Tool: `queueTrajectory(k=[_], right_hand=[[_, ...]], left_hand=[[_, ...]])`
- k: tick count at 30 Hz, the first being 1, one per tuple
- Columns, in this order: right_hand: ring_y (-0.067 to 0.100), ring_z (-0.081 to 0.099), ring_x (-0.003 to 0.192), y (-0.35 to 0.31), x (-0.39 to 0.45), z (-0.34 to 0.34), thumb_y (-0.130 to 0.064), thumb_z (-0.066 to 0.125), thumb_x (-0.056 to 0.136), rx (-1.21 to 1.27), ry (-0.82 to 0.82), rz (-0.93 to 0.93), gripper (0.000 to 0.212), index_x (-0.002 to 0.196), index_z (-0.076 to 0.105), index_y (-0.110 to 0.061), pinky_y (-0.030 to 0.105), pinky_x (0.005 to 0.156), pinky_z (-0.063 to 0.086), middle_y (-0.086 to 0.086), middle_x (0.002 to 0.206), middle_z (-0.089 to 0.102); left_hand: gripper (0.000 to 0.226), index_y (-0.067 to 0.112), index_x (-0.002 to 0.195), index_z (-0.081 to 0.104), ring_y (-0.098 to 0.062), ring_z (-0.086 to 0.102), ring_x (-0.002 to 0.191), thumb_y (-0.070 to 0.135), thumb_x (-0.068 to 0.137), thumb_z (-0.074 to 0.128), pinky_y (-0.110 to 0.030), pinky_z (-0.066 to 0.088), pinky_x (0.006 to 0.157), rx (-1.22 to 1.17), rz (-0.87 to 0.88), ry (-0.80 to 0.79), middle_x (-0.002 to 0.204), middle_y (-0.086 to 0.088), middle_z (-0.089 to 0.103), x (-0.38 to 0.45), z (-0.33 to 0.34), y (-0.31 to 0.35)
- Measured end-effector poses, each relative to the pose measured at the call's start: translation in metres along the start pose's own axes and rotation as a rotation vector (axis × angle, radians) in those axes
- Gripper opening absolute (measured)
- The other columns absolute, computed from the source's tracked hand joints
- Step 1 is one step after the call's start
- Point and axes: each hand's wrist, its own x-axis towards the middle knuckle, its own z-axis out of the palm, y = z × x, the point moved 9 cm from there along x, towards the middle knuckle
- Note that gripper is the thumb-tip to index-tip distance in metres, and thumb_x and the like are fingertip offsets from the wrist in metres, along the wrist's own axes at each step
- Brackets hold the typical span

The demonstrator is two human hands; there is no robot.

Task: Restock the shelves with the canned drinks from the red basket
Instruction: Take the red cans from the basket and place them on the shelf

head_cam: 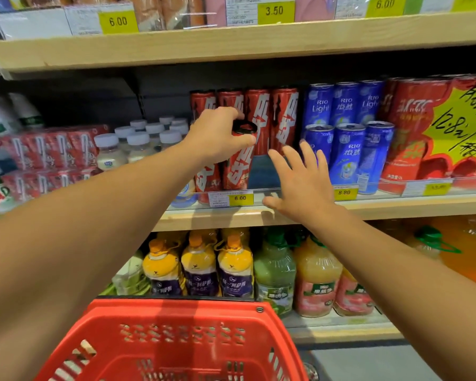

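My left hand (217, 133) grips the top of a tall red can (238, 166) that stands on the middle shelf (259, 215), among a row of like red cans (283, 116). My right hand (300, 180) hovers open, fingers spread, just right of that can, in front of a gap on the shelf. The red basket (176, 342) sits below, at the bottom centre; what lies inside it is hidden from this angle.
Blue cans (346, 149) stand right of the gap, with large red cans (412, 133) and a yellow price sign (462, 119) beyond. Small white-capped bottles (138, 144) and red cartons (47, 152) fill the left. Juice bottles (275, 270) line the lower shelf.
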Motion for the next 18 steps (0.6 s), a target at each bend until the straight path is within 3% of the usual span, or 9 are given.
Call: queueTrajectory(k=[5,9,15,18], right_hand=[[0.034,0.006,0.147,0.000,0.002,0.005,-0.063,0.063,0.077,0.023,0.006,-0.007,0.096,0.152,0.016,-0.026,0.053,0.117,0.007,0.003,0.157,0.022],[0.035,0.011,0.146,-0.005,-0.001,0.012,-0.061,0.063,0.078,0.053,0.008,-0.031,0.093,0.152,0.021,-0.022,0.052,0.117,0.011,0.005,0.155,0.026],[0.032,0.009,0.148,-0.018,-0.015,0.046,-0.062,0.054,0.084,0.121,-0.078,-0.063,0.088,0.154,0.018,-0.023,0.050,0.118,0.006,0.003,0.159,0.022],[0.031,0.011,0.148,-0.019,-0.023,0.059,-0.066,0.051,0.082,0.100,-0.067,-0.056,0.089,0.154,0.018,-0.025,0.050,0.119,0.003,0.002,0.159,0.025]], left_hand=[[0.059,0.022,0.135,0.054,-0.020,0.058,0.113,0.055,0.086,0.061,-0.045,0.049,0.096,0.123,-0.043,-0.095,0.124,0.000,0.064,0.004,0.010,-0.012],[0.048,0.020,0.126,0.060,-0.023,0.060,0.103,0.053,0.091,0.053,-0.047,0.052,0.090,0.156,-0.050,-0.102,0.112,-0.002,0.067,0.003,0.015,-0.024],[0.059,0.022,0.140,0.049,-0.027,0.051,0.127,0.054,0.091,0.046,-0.051,0.046,0.100,0.216,-0.024,-0.071,0.137,-0.005,0.058,0.001,0.020,-0.031],[0.072,0.019,0.139,0.050,-0.026,0.054,0.123,0.062,0.082,0.056,-0.047,0.050,0.096,0.283,-0.002,-0.050,0.133,-0.005,0.060,0.001,0.020,-0.030]])
